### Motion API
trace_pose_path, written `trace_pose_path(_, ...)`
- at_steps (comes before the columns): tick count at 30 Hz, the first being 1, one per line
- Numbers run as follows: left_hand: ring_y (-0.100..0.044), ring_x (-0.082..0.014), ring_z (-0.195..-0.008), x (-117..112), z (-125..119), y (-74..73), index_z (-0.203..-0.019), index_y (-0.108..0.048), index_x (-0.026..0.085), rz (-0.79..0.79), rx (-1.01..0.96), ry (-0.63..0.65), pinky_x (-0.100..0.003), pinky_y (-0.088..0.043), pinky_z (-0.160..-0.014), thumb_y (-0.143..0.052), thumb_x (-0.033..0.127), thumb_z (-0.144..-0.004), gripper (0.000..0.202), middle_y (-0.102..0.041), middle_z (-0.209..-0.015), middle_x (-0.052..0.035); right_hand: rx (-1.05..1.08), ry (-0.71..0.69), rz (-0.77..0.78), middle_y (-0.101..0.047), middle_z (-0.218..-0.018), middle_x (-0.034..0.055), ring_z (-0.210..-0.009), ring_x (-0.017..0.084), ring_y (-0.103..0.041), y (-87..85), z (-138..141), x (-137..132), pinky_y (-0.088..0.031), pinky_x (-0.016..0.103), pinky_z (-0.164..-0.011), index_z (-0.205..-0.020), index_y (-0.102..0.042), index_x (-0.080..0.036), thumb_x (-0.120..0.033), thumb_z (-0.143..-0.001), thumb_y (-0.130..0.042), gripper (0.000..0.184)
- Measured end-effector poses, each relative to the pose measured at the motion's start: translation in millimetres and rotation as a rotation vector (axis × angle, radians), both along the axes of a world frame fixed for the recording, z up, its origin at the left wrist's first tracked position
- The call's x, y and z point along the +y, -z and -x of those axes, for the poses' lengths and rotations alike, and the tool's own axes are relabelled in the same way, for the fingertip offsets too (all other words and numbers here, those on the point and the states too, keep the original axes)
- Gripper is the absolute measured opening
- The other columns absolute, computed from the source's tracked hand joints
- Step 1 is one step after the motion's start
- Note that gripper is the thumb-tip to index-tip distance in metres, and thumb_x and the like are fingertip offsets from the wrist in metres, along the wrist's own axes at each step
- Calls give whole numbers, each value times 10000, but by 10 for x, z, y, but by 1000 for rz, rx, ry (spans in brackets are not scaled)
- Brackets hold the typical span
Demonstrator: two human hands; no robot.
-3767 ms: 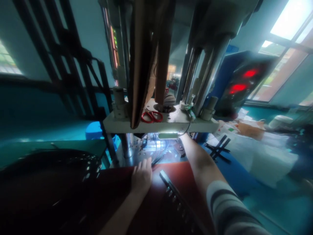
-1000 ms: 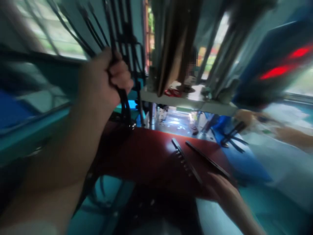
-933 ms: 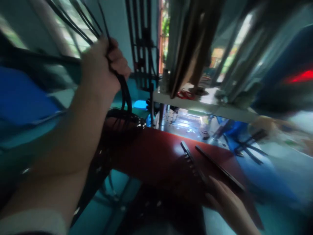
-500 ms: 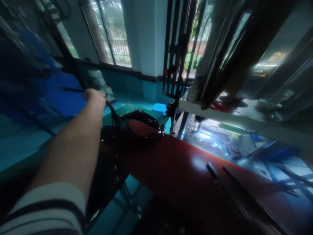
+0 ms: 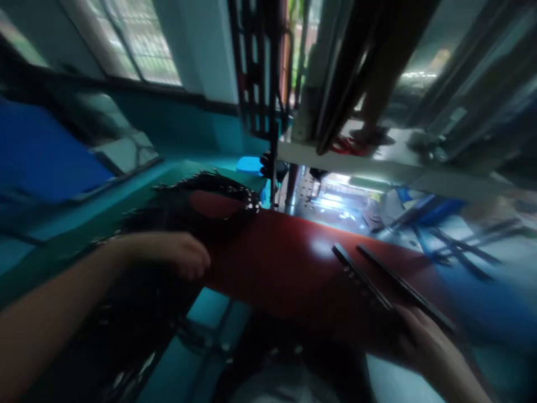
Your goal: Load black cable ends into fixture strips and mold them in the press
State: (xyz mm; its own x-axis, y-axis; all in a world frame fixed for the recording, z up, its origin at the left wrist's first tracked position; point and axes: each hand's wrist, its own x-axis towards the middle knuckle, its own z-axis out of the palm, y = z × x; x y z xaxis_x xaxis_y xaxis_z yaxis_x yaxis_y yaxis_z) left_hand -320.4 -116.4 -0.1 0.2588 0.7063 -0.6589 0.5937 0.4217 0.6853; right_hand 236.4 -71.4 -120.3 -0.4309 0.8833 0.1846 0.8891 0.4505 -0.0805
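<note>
My left hand point(image 5: 191, 257) hangs over the left end of a red tabletop point(image 5: 268, 263), beside a heap of dark, glinting parts point(image 5: 168, 207). Its fingers are curled together, and blur hides anything between them. On the right, my right hand point(image 5: 415, 330) is closed at the near end of a slim black strip point(image 5: 361, 274) on the red surface. A second black strip point(image 5: 398, 280) lies alongside it, slightly farther right. The exact grip of the right fingers is dark and smeared.
A machine with a pale ledge point(image 5: 377, 165) and upright dark columns point(image 5: 348, 67) stands behind the table. More dark strips point(image 5: 465, 252) lie at the right. A blue panel point(image 5: 42, 151) is at the far left, and a light-blue stool top point(image 5: 249, 164) at the back.
My left hand has come back from far left, down to the red tabletop's left end. My right hand now shows at the strips. The whole view has shifted.
</note>
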Motion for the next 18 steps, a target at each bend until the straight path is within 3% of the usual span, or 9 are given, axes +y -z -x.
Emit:
trace_pose_path(1, -628, -243, -896, -118, -274, 102, -966, -673, 149, 26, 55, 197, -305, -465, -814, -625, 432, -707, 387, -689, -959, -74, -37, 22, 45, -625, -1019, 112, -955, 249, -604, -118, 95, -29, -484, 365, -846, -1099, -584, -185, -196, -754, -415, 385)
trace_pose_path(3, -584, -284, -1034, -329, -774, 348, -1082, -644, 202, -69, 182, 319, -335, -437, -892, -683, 415, -626, 505, -645, -1123, -79, -128, 81, 166, -609, -1018, 129, -959, 248, -584, -329, 279, -70, -464, 351, -835, -1116, -565, -133, -137, -735, -423, 407)
trace_pose_path(6, -493, -306, -1164, -454, -1292, 735, -1277, -504, 205, -58, 46, 358, -351, -388, -963, -735, 401, -562, 776, -547, -1282, -87, -202, 165, 281, -588, -996, 109, -948, 221, -558, -535, 483, -91, -426, 296, -794, -1072, -563, -143, -94, -722, -442, 375)
trace_pose_path(9, -532, -288, -1097, -359, -1602, 1004, -1208, -544, 216, 91, -231, 307, -314, -435, -881, -755, 352, -533, 720, -613, -1170, -39, -225, 216, 320, -571, -995, 106, -921, 213, -548, -610, 570, -97, -401, 269, -713, -1013, -560, -145, -103, -737, -444, 302)
trace_pose_path(12, -626, -233, -866, -269, -1830, 1112, -980, -627, 151, 302, -378, 238, -282, -475, -717, -728, 262, -528, 476, -673, -962, -60, -183, 210, 348, -564, -1019, 114, -945, 216, -540, -630, 581, -101, -392, 270, -725, -1045, -537, -141, -106, -741, -449, 318)
trace_pose_path(14, -635, -181, -668, -277, -1955, 1131, -905, -612, 120, 411, -418, 176, -258, -464, -583, -666, 265, -597, 345, -682, -843, -89, -165, 190, 364, -568, -1024, 114, -952, 215, -542, -656, 575, -93, -389, 270, -739, -1052, -532, -142, -94, -737, -450, 330)
trace_pose_path(18, -472, -84, -377, -375, -2172, 1097, -898, -560, 110, 414, -533, 74, -182, -288, -368, -559, 353, -743, 288, -627, -601, -49, -161, 177, 357, -591, -994, 117, -902, 219, -565, -776, 558, 23, -381, 271, -698, -933, -575, -138, -81, -738, -441, 244)
